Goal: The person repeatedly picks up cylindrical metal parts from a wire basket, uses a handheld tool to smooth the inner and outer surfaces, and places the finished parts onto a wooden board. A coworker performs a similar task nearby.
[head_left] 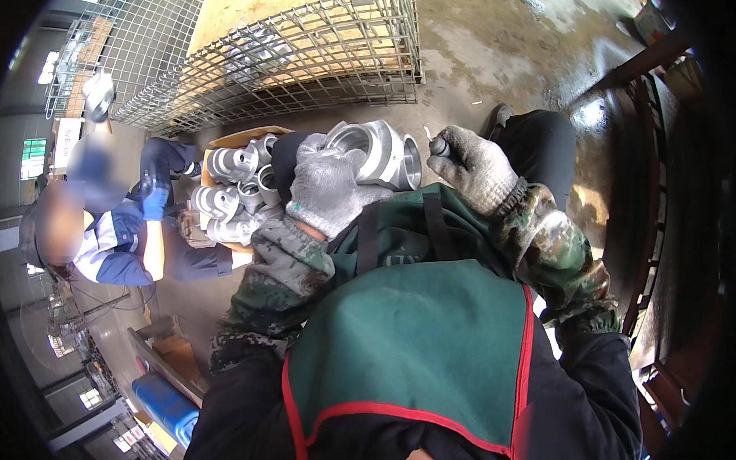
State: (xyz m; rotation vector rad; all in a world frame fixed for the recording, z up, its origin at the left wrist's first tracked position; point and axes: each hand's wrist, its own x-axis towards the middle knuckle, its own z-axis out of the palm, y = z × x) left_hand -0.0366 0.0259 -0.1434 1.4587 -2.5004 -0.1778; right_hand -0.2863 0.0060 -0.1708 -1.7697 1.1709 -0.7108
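Green apron point(421, 337) is spreading below the left hand point(327, 184), which is clasping a metal fitting point(380, 153); the right hand point(474, 167), apart, is pinching a small dark piece point(441, 146) beside it. Handwork seems underway, the next move probably needing a steady left grip.

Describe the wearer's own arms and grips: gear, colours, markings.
Left grip and right grip: greyish-white knit gloves, soiled; small green mark on the left one near the cuff. Forearms: camouflage sleeves, green and grey, brownish patches on the right. Upper arms: black sleeves. No cables visible.
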